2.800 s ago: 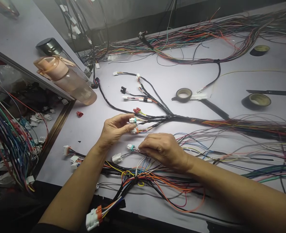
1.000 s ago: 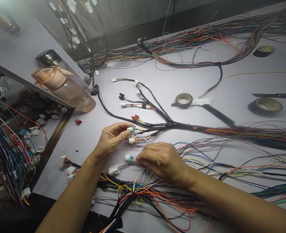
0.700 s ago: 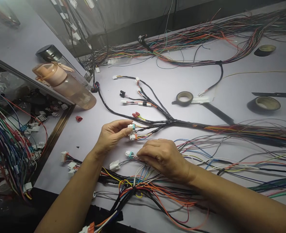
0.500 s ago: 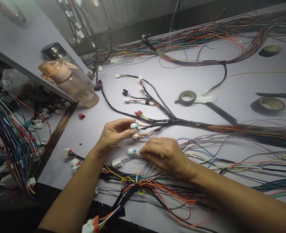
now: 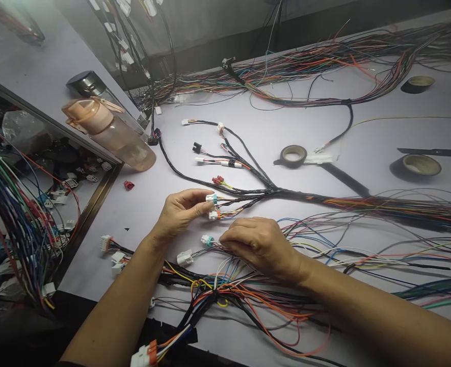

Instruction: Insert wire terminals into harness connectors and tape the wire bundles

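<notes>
My left hand pinches a white and teal wire connector between thumb and fingers. Just below it lies a white and orange connector, close to my thumb. Both sit at the ends of black-taped branches of a wire harness. My right hand is closed around thin wires behind another white and teal connector, whose head points left. A white connector lies on the table below that one. Red connectors rest above my left hand.
A roll of black tape lies beyond the harness, with more tape rolls at right near a dark knife. Two bottles, one a peach bottle, stand at left. Loose wires spread across the front; a parts bin borders the left.
Both hands keep almost the same hold and position. The view has shifted slightly, so things at the right appear a little further left.
</notes>
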### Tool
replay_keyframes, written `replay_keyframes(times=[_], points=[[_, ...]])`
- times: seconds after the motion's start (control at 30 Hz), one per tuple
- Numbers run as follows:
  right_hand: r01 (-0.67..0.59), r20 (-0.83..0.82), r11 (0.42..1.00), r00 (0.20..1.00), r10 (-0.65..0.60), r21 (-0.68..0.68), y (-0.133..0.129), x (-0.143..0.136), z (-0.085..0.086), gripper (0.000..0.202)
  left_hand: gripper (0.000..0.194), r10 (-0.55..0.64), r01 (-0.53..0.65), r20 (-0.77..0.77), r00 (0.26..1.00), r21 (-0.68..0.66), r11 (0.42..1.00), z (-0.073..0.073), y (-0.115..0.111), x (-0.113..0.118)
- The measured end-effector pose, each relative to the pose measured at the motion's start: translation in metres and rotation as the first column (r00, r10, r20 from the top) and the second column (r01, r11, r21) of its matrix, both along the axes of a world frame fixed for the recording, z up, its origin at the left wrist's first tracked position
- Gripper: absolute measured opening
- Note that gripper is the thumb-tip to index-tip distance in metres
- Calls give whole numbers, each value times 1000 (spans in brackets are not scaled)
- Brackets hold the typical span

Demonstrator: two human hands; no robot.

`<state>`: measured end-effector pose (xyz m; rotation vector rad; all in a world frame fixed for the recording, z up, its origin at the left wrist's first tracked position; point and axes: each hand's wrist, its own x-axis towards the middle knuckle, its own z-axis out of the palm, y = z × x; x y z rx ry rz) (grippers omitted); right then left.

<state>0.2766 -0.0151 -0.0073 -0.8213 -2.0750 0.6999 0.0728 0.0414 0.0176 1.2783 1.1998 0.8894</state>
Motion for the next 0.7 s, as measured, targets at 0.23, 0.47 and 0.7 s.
replay_keyframes(times=[0.23,0.47,0.7], points=[[26,-19,1000,999,-26,-1,0,-1,-1,15,29,13,-13,-43,999,3,1000,0,1,-4],[32,-26,999,999,-32,16,1,0,-1,15,23,13,-11,-56,998,40,999,2,0,-3],[18,-10,1000,1000,-18,5,1,-1,-2,16,22,15,-13,-31,999,45,999,-1,0,0]])
